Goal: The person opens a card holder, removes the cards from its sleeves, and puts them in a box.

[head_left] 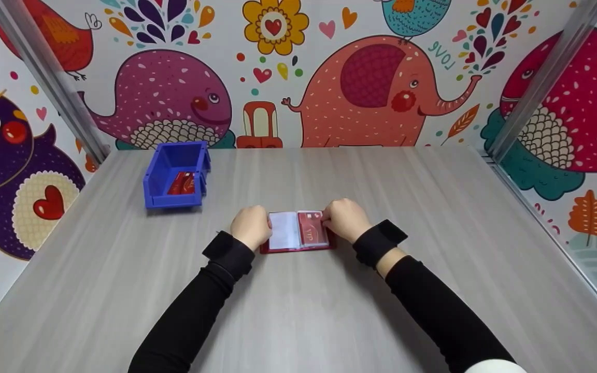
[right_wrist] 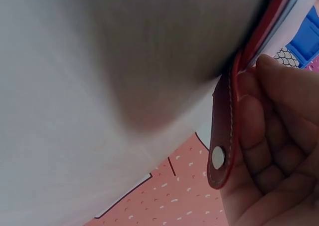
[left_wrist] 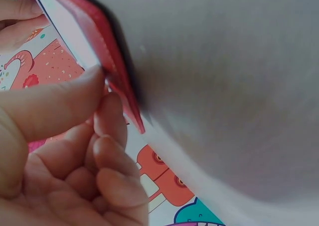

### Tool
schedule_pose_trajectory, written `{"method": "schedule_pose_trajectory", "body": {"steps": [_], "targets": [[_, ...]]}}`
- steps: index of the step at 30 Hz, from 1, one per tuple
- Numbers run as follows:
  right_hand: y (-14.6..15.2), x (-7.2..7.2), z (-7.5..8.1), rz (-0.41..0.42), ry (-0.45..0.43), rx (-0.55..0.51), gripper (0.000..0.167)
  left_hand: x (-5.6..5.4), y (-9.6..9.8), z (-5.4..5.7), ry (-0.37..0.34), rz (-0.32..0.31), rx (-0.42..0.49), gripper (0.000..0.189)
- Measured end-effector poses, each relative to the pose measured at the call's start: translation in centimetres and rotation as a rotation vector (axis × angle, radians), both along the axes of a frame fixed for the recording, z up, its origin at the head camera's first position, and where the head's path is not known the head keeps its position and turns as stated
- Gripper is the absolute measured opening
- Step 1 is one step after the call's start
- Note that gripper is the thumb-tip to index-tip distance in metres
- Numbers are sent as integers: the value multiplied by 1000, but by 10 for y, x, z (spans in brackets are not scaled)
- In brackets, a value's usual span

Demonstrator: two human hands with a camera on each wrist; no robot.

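Observation:
A red card holder [head_left: 284,231] lies spread open on the table, with pale clear sleeves inside. In its right half sits a red card [head_left: 313,229] with light lettering that looks like "VIP". My left hand [head_left: 251,228] pinches the left edge between thumb and index finger; the left wrist view shows the red cover [left_wrist: 107,41] tilted there. At the opposite edge my right hand [head_left: 347,220] grips the holder between thumb and finger. Beside those fingers, in the right wrist view, hangs a stitched strap [right_wrist: 223,131] with a metal snap.
To the left and farther back on the grey table [head_left: 298,311] stands a blue plastic bin [head_left: 171,201]. Several red items [head_left: 182,183], perhaps cards or holders, lie in it. A wall panel [head_left: 272,77] with cartoon animals rises behind the table, and metal posts stand at both back corners.

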State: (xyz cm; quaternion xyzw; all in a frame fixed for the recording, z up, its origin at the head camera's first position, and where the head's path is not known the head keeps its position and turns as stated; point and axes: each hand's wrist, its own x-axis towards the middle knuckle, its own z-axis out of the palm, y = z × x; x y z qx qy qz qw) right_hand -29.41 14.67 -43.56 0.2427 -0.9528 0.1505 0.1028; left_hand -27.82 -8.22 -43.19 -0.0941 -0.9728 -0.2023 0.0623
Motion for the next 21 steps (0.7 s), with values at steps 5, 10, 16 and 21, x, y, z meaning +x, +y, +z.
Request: {"method": "schedule_pose_trajectory", "body": {"steps": [5,10,16,21], "targets": [[-1,1,0,-13,-28,-4,5,1,0,0,6,-3,7,17],[-1,-1,0,-18,-60,-11,4,2,0,0,15,-5,9,17],[-1,-2,0,-30,-82,-12,4,2,0,-1,15,-8,9,15],[-2,-1,0,-40,-83,-23,4,2,0,-1,12,-1,7,13]]}}
